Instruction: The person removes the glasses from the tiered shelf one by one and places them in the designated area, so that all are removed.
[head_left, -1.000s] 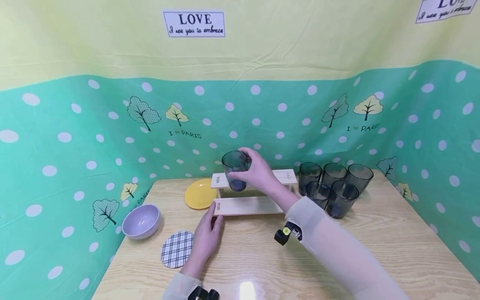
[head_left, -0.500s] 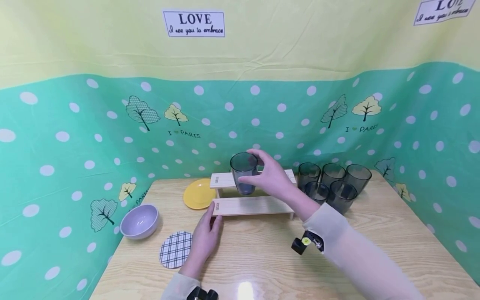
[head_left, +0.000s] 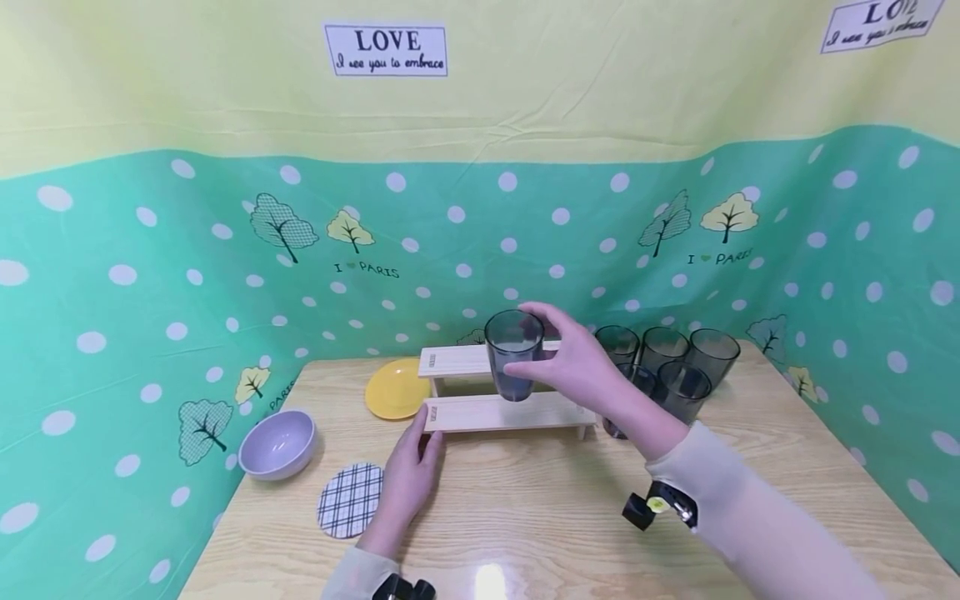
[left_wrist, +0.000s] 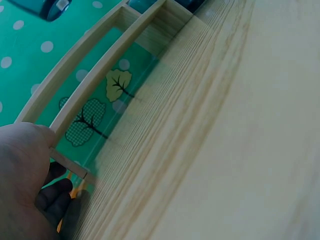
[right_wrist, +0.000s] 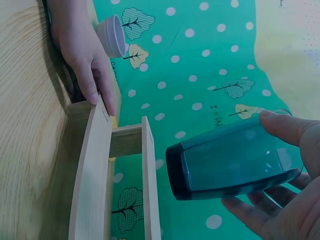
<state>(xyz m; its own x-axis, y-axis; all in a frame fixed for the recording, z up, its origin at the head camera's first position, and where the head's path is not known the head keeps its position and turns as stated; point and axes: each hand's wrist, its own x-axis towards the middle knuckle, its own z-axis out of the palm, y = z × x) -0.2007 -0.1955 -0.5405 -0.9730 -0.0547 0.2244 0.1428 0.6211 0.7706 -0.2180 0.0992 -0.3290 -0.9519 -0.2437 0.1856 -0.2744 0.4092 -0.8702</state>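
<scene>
My right hand (head_left: 573, 367) grips a dark tinted drinking glass (head_left: 513, 354) by its side, thumb in front and fingers behind. The glass is upright above a two-step wooden rack (head_left: 510, 413), overlapping both shelves in the head view. In the right wrist view the base of the glass (right_wrist: 235, 162) stands apart from the shelf boards. My left hand (head_left: 411, 475) holds the left end of the rack's lower, front shelf. Thumb and curled fingers sit about that corner in the left wrist view, where the rack (left_wrist: 105, 72) runs up and away from the hand (left_wrist: 22, 175).
Several more tinted glasses (head_left: 686, 387) stand grouped right of the rack, partly behind my right forearm. A yellow plate (head_left: 396, 390) lies by the rack's left end. A lilac bowl (head_left: 278, 445) and a round checked coaster (head_left: 350, 500) are further left. A patterned cloth (head_left: 480, 208) hangs behind the table.
My right hand has carried the glass to the right and slightly nearer along the rack. The left hand keeps its place on the shelf end.
</scene>
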